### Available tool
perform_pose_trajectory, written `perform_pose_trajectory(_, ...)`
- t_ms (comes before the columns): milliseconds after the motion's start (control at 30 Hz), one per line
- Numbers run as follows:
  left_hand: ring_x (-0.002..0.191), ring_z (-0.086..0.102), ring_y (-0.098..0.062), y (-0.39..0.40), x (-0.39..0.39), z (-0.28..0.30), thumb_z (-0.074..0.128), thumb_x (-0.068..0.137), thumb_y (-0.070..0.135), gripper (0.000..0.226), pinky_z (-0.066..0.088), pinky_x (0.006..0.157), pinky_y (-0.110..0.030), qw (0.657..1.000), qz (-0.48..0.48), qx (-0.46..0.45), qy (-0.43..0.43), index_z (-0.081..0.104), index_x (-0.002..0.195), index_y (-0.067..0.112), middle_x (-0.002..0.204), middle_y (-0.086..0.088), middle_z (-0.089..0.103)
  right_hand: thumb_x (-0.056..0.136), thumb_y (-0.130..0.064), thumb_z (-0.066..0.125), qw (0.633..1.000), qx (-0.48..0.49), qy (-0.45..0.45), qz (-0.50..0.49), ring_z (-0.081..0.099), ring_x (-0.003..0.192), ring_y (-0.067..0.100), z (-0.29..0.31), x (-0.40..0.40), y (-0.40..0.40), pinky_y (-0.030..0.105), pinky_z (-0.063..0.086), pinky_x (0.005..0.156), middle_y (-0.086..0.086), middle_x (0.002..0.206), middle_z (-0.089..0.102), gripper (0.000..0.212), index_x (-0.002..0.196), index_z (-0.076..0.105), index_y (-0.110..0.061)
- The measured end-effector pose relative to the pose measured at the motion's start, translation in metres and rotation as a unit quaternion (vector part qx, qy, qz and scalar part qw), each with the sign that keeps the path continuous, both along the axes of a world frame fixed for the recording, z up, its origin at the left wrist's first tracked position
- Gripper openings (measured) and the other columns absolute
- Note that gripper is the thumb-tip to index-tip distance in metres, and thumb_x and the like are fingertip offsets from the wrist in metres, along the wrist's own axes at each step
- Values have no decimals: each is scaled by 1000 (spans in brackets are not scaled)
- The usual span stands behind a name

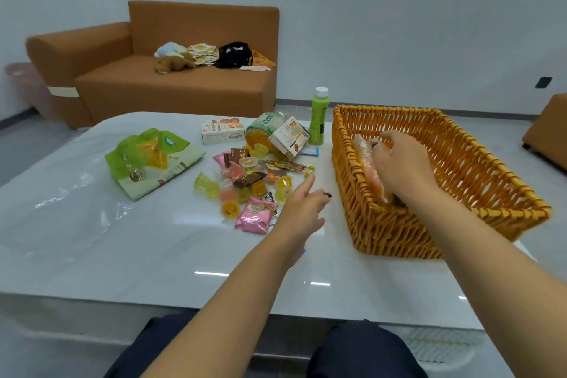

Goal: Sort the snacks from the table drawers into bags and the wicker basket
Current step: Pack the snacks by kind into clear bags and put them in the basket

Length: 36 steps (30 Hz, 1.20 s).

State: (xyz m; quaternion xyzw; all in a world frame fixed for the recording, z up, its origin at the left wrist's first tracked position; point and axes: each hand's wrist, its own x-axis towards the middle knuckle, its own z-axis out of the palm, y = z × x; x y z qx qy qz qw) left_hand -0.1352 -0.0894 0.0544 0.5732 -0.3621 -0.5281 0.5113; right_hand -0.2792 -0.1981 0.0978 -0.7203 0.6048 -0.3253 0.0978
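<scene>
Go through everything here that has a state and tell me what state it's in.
Wicker basket: upright, nearly empty.
Orange packet: inside basket, right hand on it.
Left hand: open, above the snacks.
Green bottle: upright, capped.
Green bag: lying flat.
Snack pile: loose, unsorted.

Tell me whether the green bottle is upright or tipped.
Upright: the green bottle stands on the table, white cap on top, beside the wicker basket.

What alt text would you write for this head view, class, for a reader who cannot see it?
A person's right hand holds an orange snack packet inside a wicker basket on a pale table. The open left hand hovers by a pile of wrapped snacks.
</scene>
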Motion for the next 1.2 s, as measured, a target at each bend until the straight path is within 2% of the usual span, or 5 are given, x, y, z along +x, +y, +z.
perform_pose_trajectory(233, 106, 58, -7, 59, 76, -13, 57, 93, 10, 46, 49, 93, -34, 988, 142, 7, -62, 52, 136, 24, 125, 11, 59, 86, -4, 53, 950, -112, -209, 203, 55, 96, 8, -56, 106, 112, 2, 34, 82, -3, 100, 65, 22, 101, 67, -15)
perform_pose_trajectory(700, 132, 43, -20, 50, 208, -51, 60, 92, 18, 68, 38, 101, -30, 943, 140, 98, -285, 25, 150, 19, 151, -2, 37, 86, -5, 53, 977, 83, -158, 119, 46, 117, 17, -108, 177, 64, 22, 33, 85, -2, 121, 50, 36, 120, 57, -17)
perform_pose_trajectory(867, 150, -4, -31, 50, 235, -52, 56, 93, 16, 79, 15, 118, -37, 817, 157, 99, -547, 6, 155, 15, 162, -10, 1, 85, -8, 57, 978, 79, -56, 184, 42, 118, 20, -128, 188, 66, 25, 33, 85, 4, 126, 47, 36, 120, 56, -15)
perform_pose_trajectory(1000, 140, -27, -51, 63, 263, -58, 54, 94, 30, 93, -3, 116, -59, 709, 131, 363, -591, -16, 152, 9, 157, -24, -24, 87, -11, 59, 961, 52, -5, 272, 38, 121, 18, -138, 194, 93, 24, 31, 87, -1, 125, 45, 31, 118, 56, -14)
perform_pose_trajectory(1200, 136, 39, -38, 75, 284, -67, 51, 98, 14, 81, 40, 104, -42, 732, 111, 392, -547, -8, 152, -2, 152, -22, 31, 89, -18, 59, 943, 54, 46, 325, 38, 121, 13, -143, 182, 107, 25, 34, 92, -6, 127, 41, 32, 120, 55, -19)
